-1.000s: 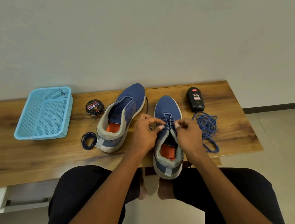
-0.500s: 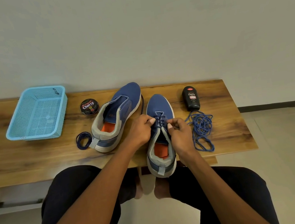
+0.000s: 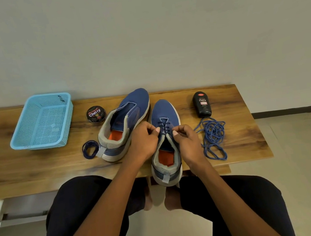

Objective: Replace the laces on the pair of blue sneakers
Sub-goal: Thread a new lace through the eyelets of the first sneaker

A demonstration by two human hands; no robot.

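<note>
Two blue sneakers stand on the wooden table (image 3: 20, 173). The right sneaker (image 3: 164, 112) points away from me, its heel over the near edge, and dark blue lace (image 3: 163, 125) crosses its eyelets. My left hand (image 3: 143, 139) and my right hand (image 3: 185, 139) sit on either side of its tongue, each pinching the lace near the upper eyelets. The left sneaker (image 3: 128, 113) lies unlaced beside it, angled to the right. A coiled dark blue lace (image 3: 90, 149) rests by its heel. A loose pile of lighter blue lace (image 3: 212, 136) lies right of my right hand.
A light blue mesh basket (image 3: 41, 122) sits at the table's left. A round Cherry polish tin (image 3: 96, 114) lies between basket and left sneaker. A black polish bottle (image 3: 201, 104) lies at the back right. My knees are under the table's near edge.
My hands have stayed at the right sneaker's eyelets, with small finger shifts on the lace. The camera has moved slightly, so everything sits a little further left in view.
</note>
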